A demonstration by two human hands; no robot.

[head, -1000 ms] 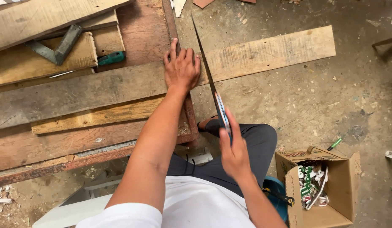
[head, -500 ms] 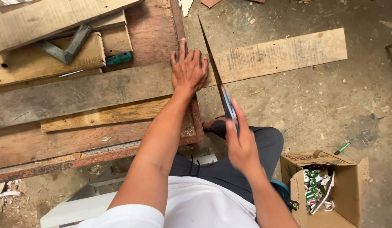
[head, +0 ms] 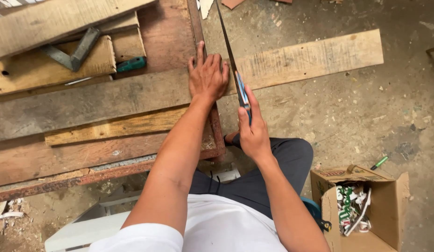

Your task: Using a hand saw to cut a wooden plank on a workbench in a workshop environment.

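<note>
left hand flat on plank; right hand grips saw

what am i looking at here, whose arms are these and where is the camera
There is no machine here: these are a person's two bare arms, filmed by one camera worn on their head, looking down past their white shirt and dark trousers.

The left hand lies flat, fingers spread, on a long grey plank that runs across a rough wooden workbench and sticks out over the concrete floor. The right hand grips the handle of a handsaw, whose thin blade stands on edge across the plank just beside the left fingertips.

Further back on the bench lie more boards, a metal try square and a tool with a green handle. On the floor at lower right stands an open cardboard box with green and white packets inside.
</note>
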